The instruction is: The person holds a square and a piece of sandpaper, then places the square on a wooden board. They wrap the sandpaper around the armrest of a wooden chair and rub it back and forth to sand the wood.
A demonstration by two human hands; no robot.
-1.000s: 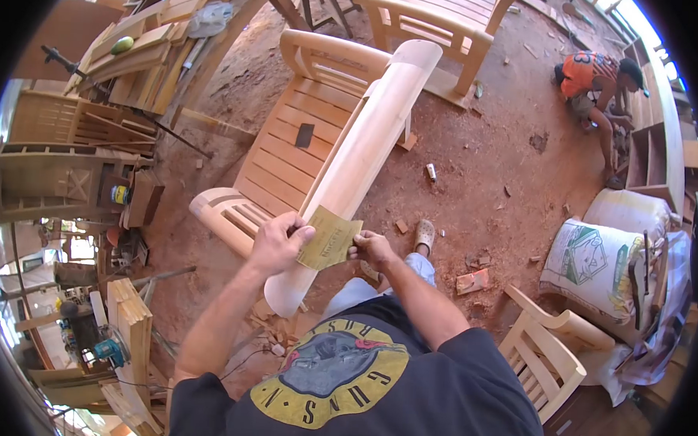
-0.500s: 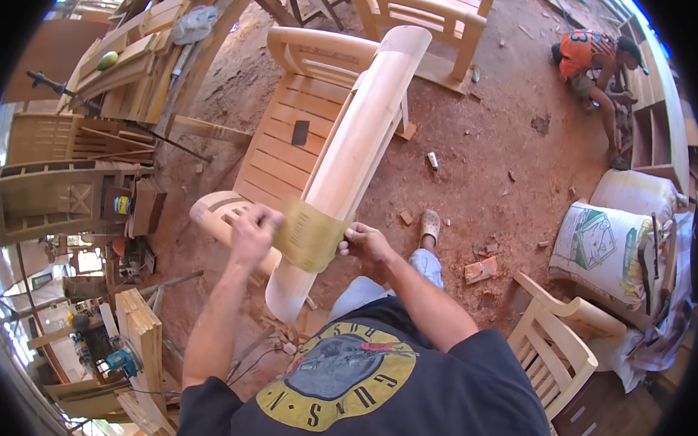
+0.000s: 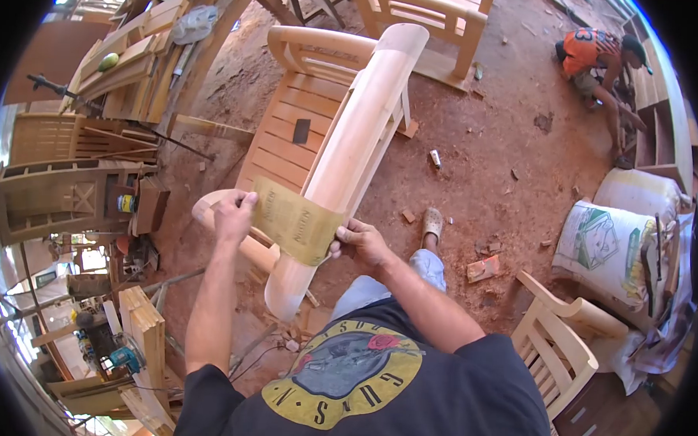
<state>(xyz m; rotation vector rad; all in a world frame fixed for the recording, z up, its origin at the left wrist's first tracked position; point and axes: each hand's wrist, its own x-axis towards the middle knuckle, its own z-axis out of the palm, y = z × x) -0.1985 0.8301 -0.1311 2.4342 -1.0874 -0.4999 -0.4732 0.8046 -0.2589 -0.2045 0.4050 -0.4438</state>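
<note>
A yellowish strip of sandpaper (image 3: 300,224), printed on its back, lies across the rounded top rail (image 3: 361,129) of a pale wooden bench. My left hand (image 3: 234,215) pinches its left end, which stands out beyond the rail. At the right side of the rail, my right hand (image 3: 359,243) grips the other end between thumb and fingers. The strip curves over the wood between both hands. Below the rail is the slatted seat (image 3: 283,114), with a small dark rectangular piece (image 3: 300,131) lying on it.
Another wooden bench (image 3: 450,35) stands beyond. To the right are full sacks (image 3: 605,249) and a slatted chair (image 3: 554,344). Stacked boards (image 3: 130,60) and a teal power tool (image 3: 125,359) are at left. A person in orange (image 3: 593,57) crouches at upper right.
My left hand has moved left and slightly up, drawing the sandpaper across the rail so more of it shows on that side. My right hand still holds its end, a little lower.
</note>
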